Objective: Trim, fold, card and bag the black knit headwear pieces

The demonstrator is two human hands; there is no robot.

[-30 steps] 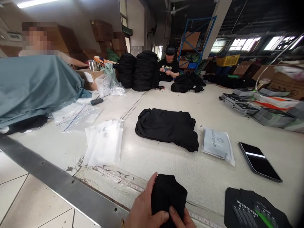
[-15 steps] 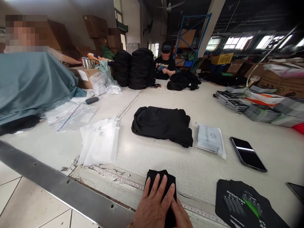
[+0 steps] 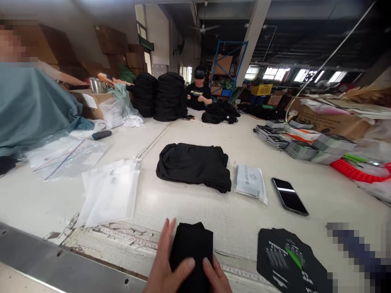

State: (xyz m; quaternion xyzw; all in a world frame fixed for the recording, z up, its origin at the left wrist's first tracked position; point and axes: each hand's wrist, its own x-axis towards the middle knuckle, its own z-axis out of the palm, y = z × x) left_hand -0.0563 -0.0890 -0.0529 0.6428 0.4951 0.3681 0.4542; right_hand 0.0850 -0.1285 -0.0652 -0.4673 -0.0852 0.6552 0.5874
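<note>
1. While both hands are working at the near edge of the worktable (image 3: 195,207), a folded black fabric bundle (image 3: 192,240) is lying between them, its long axis pointing roughly away from the body.
2. Left hand (image 3: 167,262) is flanking the bundle's left side, long fingers extending past its far corner, thumb pressing on the upper face. Right hand (image 3: 217,276) is holding the lower right side, one digit resting on that face. Grip: narrow, closing on the cloth from both sides; fingers beneath are hiding, so cannot tell how they sit.
3. Larger black garment (image 3: 194,167) is lying straight ahead, apart from both hands, long axis running sideways; soft, matte, wrinkled.
4. Translucent white pouches (image 3: 111,195) are fanning out forward-left, nearer the left hand; flat, smooth, rectangular.
5. Black "HEADGEAR" cards (image 3: 284,258) are overlapping at right, nearer the right hand; stiff-looking, green-striped.
6. Filled, frosted pouch (image 3: 250,182) and glossy phone (image 3: 289,196) are lying forward-right.
</note>
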